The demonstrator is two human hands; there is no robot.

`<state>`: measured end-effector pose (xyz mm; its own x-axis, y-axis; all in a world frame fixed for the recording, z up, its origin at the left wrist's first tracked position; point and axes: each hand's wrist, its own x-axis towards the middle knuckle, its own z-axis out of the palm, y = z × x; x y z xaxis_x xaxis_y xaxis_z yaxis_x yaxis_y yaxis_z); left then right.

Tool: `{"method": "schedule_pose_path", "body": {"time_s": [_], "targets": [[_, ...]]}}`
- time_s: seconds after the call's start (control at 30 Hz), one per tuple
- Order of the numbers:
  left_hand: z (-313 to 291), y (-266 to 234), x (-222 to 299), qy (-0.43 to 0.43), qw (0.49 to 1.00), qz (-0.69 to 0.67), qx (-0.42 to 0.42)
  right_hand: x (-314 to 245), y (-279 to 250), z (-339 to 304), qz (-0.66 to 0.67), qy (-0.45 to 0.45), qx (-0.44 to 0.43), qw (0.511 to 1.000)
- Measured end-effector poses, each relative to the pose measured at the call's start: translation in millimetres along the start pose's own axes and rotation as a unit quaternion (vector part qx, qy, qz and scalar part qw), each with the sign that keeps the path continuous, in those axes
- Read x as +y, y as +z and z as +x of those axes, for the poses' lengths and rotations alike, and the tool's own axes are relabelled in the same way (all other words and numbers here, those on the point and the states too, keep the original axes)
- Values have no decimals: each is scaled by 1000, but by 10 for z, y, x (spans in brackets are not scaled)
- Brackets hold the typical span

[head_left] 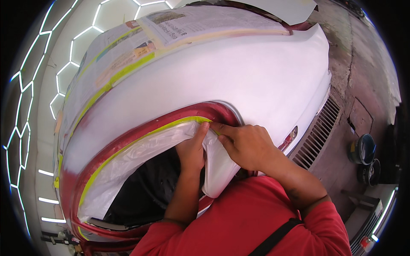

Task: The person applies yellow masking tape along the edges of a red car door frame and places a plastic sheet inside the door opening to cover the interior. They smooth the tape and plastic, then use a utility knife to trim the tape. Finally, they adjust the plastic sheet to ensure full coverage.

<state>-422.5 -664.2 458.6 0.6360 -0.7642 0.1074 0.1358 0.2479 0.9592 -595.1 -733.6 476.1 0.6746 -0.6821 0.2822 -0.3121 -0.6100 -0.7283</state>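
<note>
Yellow-green masking tape (pixel 146 126) runs along the dark red rim of a door opening (pixel 128 134) on a white and red car body (pixel 183 79). Translucent plastic film (pixel 136 147) hangs from the tape into the opening. My left hand (pixel 192 151) is closed at the film's upper edge, its thumb pressing up against the tape; its other fingers are partly hidden. Just right of it, my right hand (pixel 247 145) has its index finger against the tape at the corner, with the thumb below and the remaining fingers curled. A loose fold of film drapes below both hands.
Newspaper (pixel 188 27) edged with tape covers the car's upper side. A tail light (pixel 289 138) sits to the right. A floor drain grate (pixel 318 134), dark buckets (pixel 364 149) and a crouch-height bench-like piece (pixel 361 198) lie beyond. Hexagonal lights (pixel 70 64) line the left wall.
</note>
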Motion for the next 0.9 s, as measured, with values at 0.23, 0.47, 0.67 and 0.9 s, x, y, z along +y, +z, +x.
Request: {"method": "schedule_pose_path", "body": {"time_s": [0.23, 0.47, 0.67, 0.9], "targets": [[75, 16, 4, -15, 999, 20, 20, 111, 106, -107, 38, -15, 39, 998], [129, -35, 115, -52, 993, 106, 7, 38, 192, -124, 41, 23, 21, 999], [207, -49, 63, -21, 993, 118, -21, 19, 257, -92, 18, 29, 37, 999], [260, -117, 44, -106, 992, 45, -49, -100, 293, -116, -9, 54, 19, 998]]}}
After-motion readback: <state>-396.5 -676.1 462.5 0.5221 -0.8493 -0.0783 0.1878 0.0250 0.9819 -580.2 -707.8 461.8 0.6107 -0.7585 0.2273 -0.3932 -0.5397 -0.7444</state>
